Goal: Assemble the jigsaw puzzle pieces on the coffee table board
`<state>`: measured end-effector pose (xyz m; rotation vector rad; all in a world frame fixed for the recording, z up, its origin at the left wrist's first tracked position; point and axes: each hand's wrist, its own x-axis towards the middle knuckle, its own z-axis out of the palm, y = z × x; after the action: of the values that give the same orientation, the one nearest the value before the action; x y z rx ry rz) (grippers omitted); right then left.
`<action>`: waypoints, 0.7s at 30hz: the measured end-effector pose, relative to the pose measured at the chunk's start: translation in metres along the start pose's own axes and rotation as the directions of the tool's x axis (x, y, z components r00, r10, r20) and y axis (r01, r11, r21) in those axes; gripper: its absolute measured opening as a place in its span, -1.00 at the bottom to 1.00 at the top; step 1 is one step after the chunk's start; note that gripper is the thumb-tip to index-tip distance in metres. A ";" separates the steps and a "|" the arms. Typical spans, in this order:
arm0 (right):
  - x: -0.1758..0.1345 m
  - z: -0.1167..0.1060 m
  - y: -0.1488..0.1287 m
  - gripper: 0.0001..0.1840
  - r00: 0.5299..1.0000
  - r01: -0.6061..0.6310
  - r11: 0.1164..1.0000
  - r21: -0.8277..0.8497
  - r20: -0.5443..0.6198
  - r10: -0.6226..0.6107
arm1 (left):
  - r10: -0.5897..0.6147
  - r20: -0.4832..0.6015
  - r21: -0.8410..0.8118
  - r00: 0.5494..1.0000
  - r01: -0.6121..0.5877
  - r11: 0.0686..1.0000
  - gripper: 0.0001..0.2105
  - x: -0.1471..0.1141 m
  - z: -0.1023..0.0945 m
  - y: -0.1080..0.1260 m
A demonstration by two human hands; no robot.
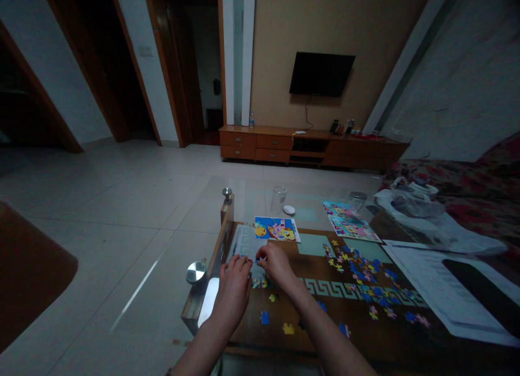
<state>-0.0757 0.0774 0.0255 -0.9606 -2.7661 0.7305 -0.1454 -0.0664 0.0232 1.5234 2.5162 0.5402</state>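
My left hand [235, 283] lies palm down on the glass table, its fingers stretched forward beside small jigsaw pieces. Close to its fingertips, my right hand [275, 263] pinches a small blue jigsaw piece [257, 261], partly covered by the fingers. Several joined or touching pieces [260, 283] lie just below the hands, partly hidden. Nearer to me are a loose blue piece [265, 317] and a yellow piece [288, 329]. Beyond the hands is a colourful cartoon picture card [276, 229]. A scattered pile of jigsaw pieces [371, 276] spreads to the right.
Two more picture sheets [351, 222] lie at the back right. A clear jar [278, 199], a white lid [288, 210] and another jar [358, 201] stand behind. Plastic bags [430, 213] and papers [442, 289] with a dark flat object [481, 289] occupy the right. Metal knob [196, 272] at left.
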 end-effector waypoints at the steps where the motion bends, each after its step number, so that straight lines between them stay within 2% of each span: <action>1: 0.000 0.000 0.000 -0.84 1.000 -0.002 1.000 -0.005 -0.001 0.002 | 0.002 0.002 -0.009 1.000 -0.002 1.000 -0.61 0.000 -0.001 0.001; 7: 0.000 0.000 0.000 -0.86 1.000 -0.008 1.000 -0.030 -0.006 0.008 | -0.017 -0.017 -0.055 1.000 0.016 0.998 -0.64 -0.001 -0.007 0.004; 16: 0.003 -0.006 0.006 -0.78 0.999 -0.017 1.000 -0.003 -0.030 0.017 | -0.038 -0.119 -0.070 0.992 0.030 0.997 -0.72 -0.001 -0.008 0.001; 21: 0.002 -0.008 0.009 -0.79 0.999 -0.040 0.999 -0.033 -0.017 0.039 | -0.043 -0.120 -0.056 0.992 0.036 0.998 -0.74 -0.002 -0.010 0.001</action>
<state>-0.0705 0.0884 0.0282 -1.0256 -2.7610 0.6816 -0.1462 -0.0699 0.0326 1.4605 2.5916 0.7092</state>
